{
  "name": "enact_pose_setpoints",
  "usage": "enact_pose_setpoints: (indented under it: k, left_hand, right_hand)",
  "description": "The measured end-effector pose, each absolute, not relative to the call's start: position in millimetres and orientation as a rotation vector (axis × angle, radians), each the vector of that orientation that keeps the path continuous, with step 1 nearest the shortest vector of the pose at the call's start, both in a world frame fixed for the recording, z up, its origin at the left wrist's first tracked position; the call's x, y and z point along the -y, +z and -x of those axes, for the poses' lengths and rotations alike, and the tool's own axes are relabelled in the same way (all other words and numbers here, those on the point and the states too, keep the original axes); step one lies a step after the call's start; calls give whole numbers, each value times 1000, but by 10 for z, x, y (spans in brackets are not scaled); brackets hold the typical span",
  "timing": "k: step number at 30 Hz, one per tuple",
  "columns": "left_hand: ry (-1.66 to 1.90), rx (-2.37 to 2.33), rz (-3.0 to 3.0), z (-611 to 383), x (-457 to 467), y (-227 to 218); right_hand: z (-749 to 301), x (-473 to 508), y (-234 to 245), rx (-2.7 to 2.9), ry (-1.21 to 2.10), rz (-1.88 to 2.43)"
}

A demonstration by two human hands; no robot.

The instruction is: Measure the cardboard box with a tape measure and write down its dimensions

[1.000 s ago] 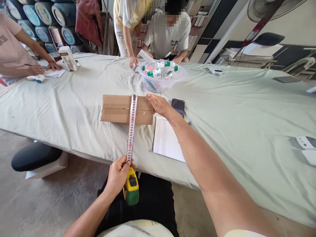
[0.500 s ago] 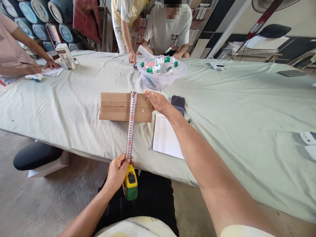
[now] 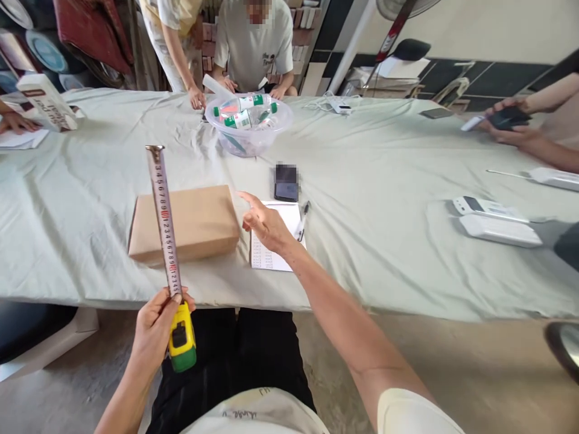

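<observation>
Clock positions are read from the middle of the box, with twelve at the far side of the table. Item: one cardboard box (image 3: pixel 194 220), lying flat on the cloth-covered table (image 3: pixel 375 253) in front of you, its visible faces closed. Item: one yellow-and-green tape measure (image 3: pixel 183 337), case at six o'clock, blade (image 3: pixel 164 214) drawn out across the left part of the box, hook end beyond the far edge at eleven; whether blade and cardboard touch cannot be told. Left hand (image 3: pixel 158 316), six to seven o'clock: thumb and fingers closed on the tape measure where the blade leaves its case. Right hand (image 3: pixel 266 228), three o'clock: half spread, forefinger out, holding nothing, just beside the box end and in front of the notebook (image 3: pixel 262 258), which bears rows of small entries, too small to read. Pen (image 3: pixel 304 220), three o'clock, lying at the notebook's right edge, in nobody's grasp. Phone (image 3: pixel 286 182), between two and three, just beyond the notebook. Basin of bottles (image 3: pixel 244 144), one o'clock, well apart. Progress, as judged: done, the blade extended and several notebook rows filled; not yet done, the blade run back into its case or the pen taken up; whether this box has its own row cannot be told.
</observation>
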State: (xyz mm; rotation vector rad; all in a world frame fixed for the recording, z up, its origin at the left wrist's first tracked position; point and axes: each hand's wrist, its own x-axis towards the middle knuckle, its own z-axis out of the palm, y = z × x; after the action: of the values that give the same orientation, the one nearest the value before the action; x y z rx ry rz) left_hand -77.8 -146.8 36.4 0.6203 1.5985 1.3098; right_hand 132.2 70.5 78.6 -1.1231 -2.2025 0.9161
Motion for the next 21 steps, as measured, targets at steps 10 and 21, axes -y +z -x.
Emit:
enact_pose_setpoints:
  k: [10,21]
  left_hand:
    - [1274,-1664,-605,728,1250,450]
    - [920,-1124,-767,-143,427,798]
  right_hand:
    - [-2615,-1168,174,2224,211,1901]
    - [-2928,-1319,-211,2166,317,1495]
